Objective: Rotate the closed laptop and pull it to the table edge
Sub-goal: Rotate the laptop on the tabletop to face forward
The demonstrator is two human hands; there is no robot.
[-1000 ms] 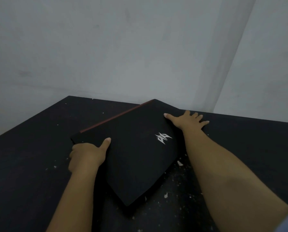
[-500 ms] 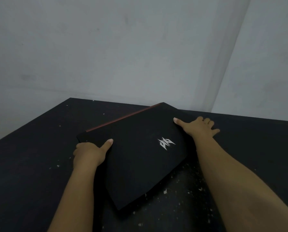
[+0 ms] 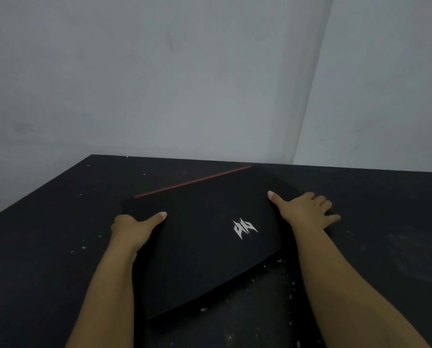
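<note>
A closed black laptop point(image 3: 205, 247) with a silver logo and a red strip along its far edge lies skewed on the dark table point(image 3: 46, 247), one corner pointing toward me. My left hand point(image 3: 132, 229) grips its left edge, thumb on the lid and fingers hidden under the side. My right hand point(image 3: 303, 212) holds the right edge, thumb on the lid and the other fingers spread down onto the table beside it.
The table is black with white flecks and scratches. Its far edge point(image 3: 184, 159) meets a pale grey wall, and a wall corner point(image 3: 310, 96) rises at the right. The table's left edge point(image 3: 34, 189) runs diagonally.
The laptop has turned clockwise under both hands, its red edge swinging to the right and the near corner shifting left. Both hands kept their hold on the sides.
</note>
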